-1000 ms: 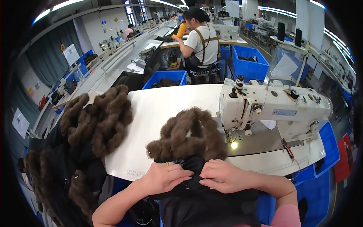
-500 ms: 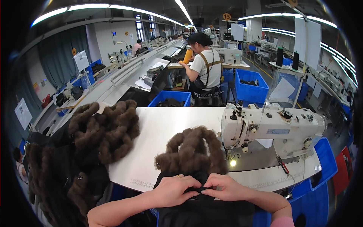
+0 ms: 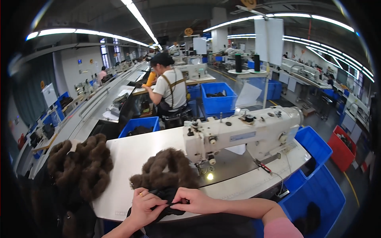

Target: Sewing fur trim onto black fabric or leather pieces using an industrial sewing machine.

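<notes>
At the front edge of the white sewing table, my left hand [image 3: 146, 208] and my right hand [image 3: 194, 201] are close together. Both pinch black fabric [image 3: 166, 194] between thumb and fingers; what exactly lies under the fingertips is hidden. Brown fur trim [image 3: 164, 168], curled into a loop and apparently joined to that fabric, rests on the tabletop just beyond my hands. Right of the fur stands a white sewing machine [image 3: 242, 137], its lamp shining beside the needle area. Red-handled snips [image 3: 262, 166] lie on the table by the machine's base.
A pile of brown fur-trimmed black pieces [image 3: 83, 166] covers the table's left end. Blue bins [image 3: 317, 200] and a red bin [image 3: 342, 148] are at the right. Ahead, a co-worker [image 3: 168, 85] sits holding something orange, between two more blue bins.
The view has turned to the right, so the table, machine and co-worker appear farther left. My hands stay pinched on the black fabric, and the fur loop looks more bunched.
</notes>
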{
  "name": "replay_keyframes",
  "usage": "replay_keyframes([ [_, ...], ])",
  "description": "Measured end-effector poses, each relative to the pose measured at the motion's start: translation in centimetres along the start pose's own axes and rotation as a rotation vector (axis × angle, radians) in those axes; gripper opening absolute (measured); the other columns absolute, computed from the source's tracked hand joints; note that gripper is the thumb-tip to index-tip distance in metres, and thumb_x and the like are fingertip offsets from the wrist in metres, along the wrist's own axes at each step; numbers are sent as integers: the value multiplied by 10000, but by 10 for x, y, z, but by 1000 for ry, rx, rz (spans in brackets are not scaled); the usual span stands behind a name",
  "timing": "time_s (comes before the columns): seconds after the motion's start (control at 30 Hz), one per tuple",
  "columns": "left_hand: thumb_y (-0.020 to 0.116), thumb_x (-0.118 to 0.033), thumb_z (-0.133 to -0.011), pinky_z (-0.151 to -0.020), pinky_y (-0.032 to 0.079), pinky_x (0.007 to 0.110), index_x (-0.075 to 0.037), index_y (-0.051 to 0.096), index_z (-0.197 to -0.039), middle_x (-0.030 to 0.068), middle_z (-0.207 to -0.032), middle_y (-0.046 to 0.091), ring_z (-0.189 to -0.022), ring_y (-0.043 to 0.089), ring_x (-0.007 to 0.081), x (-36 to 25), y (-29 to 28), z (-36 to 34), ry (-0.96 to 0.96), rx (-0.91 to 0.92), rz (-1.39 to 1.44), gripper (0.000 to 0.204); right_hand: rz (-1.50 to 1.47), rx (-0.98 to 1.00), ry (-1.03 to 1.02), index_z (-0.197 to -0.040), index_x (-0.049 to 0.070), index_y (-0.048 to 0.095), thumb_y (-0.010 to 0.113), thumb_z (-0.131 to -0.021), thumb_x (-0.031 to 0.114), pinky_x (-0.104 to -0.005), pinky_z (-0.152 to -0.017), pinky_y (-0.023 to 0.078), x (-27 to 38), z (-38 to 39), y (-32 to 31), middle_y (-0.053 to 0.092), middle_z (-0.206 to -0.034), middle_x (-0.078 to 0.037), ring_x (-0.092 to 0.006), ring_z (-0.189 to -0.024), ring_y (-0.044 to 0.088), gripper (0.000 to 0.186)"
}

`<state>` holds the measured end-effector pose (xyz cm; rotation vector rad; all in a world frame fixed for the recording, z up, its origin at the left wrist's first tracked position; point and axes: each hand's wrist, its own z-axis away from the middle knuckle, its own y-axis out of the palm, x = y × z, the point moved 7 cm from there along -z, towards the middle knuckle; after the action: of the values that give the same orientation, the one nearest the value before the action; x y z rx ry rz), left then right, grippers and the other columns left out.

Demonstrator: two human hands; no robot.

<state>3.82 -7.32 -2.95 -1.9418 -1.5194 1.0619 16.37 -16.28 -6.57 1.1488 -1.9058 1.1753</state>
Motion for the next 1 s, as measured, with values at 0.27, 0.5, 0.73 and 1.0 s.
replay_keyframes([
  [0.27, 724, -10, -590, -923, 367, 382, -123, 577, -684, -30, -647, 567, -627, 533, 170, -29, 12, 2, -92, -54, -97, 207, 94, 49, -91, -898, 25, 533, 667, -840, 73, -327, -638, 464, 0, 7, 4, 534, -840, -75, -187, -696, 560, 153],
  [0.5, 702, 1, -561, -900, 399, 446, -103, 517, -767, 31, -756, 545, -724, 547, 240, -36, 21, 2, 134, -145, -291, 296, 320, -135, -376, -864, 29, 520, 677, -776, 28, -354, -671, 466, 5, 13, -7, 511, -822, -97, -281, -774, 554, 180],
  [0.73, 749, -23, -638, -920, 409, 409, -106, 590, -821, 6, -824, 613, -713, 564, 199, -32, 29, -3, 114, -180, -233, 256, 358, -200, -334, -836, 29, 568, 716, -747, 8, -351, -640, 477, 3, 16, -24, 541, -817, -93, -268, -754, 555, 174],
  [1.0, 762, -11, -627, -967, 377, 403, -115, 607, -842, -4, -866, 652, -692, 571, 155, -28, 32, 19, 121, -244, -255, 284, 398, -153, -354, -793, 40, 529, 720, -702, -32, -311, -580, 493, 0, 20, -21, 543, -825, -74, -220, -709, 579, 224],
])
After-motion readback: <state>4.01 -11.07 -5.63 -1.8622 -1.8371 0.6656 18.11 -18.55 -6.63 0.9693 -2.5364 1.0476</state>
